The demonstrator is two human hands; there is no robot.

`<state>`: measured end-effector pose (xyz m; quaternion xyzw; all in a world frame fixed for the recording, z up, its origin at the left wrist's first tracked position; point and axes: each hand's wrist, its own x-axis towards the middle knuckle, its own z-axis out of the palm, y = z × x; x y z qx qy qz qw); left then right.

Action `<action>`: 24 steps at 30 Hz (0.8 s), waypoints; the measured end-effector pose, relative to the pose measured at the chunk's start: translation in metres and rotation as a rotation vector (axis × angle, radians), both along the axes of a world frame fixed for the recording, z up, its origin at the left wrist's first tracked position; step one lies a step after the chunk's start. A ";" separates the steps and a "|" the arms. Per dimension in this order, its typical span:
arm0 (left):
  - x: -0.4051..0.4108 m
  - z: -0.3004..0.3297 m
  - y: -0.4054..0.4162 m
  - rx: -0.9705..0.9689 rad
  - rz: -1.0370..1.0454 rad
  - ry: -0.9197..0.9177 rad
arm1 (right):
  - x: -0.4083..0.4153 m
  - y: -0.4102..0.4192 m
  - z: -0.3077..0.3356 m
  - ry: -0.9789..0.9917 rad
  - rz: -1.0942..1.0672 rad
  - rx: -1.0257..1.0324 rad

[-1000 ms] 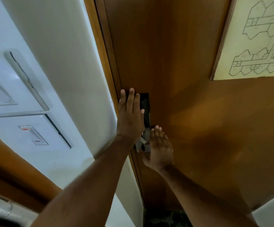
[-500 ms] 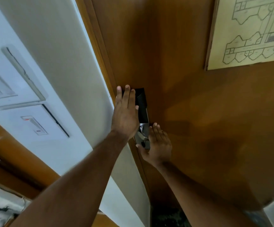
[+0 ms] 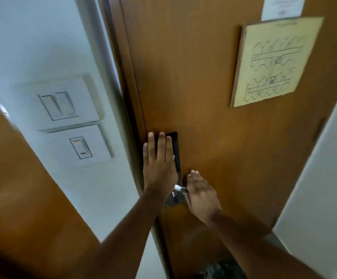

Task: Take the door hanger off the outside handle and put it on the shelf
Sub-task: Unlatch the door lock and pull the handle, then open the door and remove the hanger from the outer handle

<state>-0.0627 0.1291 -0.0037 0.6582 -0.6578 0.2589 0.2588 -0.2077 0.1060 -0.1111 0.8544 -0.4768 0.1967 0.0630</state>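
Observation:
The brown wooden door [image 3: 214, 97] is closed, and I see its inner side. No door hanger is in view. My left hand [image 3: 159, 164] lies flat, fingers stretched upward, on the black lock plate [image 3: 174, 146] near the door's left edge. Just below it, my right hand [image 3: 200, 192] covers the silver door handle [image 3: 176, 193], fingers laid over the lever. Only the lever's base and the metal plate show beside that hand.
A yellowed floor plan [image 3: 272, 63] and a white notice [image 3: 282, 7] hang on the door. Two white switch plates [image 3: 57, 104] [image 3: 81, 148] sit on the wall left of the door frame [image 3: 127, 77]. A brown wooden panel [image 3: 22, 198] fills the lower left; a white wall [image 3: 324, 178] stands on the right.
My view has tilted so the door and switches appear more upright. Both hands stay at the lock, with the right hand settled further over the handle.

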 end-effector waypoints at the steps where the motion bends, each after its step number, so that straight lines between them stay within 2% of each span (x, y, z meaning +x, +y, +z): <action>1: -0.004 -0.002 0.010 0.007 -0.034 -0.011 | -0.005 0.010 0.003 0.026 -0.017 0.008; 6: -0.010 -0.006 0.061 0.019 -0.275 -0.083 | -0.033 0.061 0.026 0.272 -0.120 -0.141; 9: -0.008 -0.015 0.086 -0.032 -0.425 -0.148 | -0.054 0.095 0.027 0.320 -0.216 -0.156; 14: -0.001 -0.048 0.115 -0.101 -0.558 -0.040 | -0.094 0.144 0.010 0.194 -0.327 -0.012; 19: -0.037 -0.064 0.139 0.083 -0.659 0.017 | -0.140 0.200 0.017 0.127 -0.488 0.142; 21: -0.061 -0.067 0.148 0.129 -0.755 0.071 | -0.146 0.225 0.034 0.005 -0.468 0.177; 22: -0.076 -0.067 0.152 0.138 -0.830 0.106 | -0.149 0.239 0.044 -0.102 -0.464 0.096; 24: -0.102 -0.069 0.160 0.107 -0.972 0.150 | -0.150 0.263 0.068 -0.272 -0.445 -0.201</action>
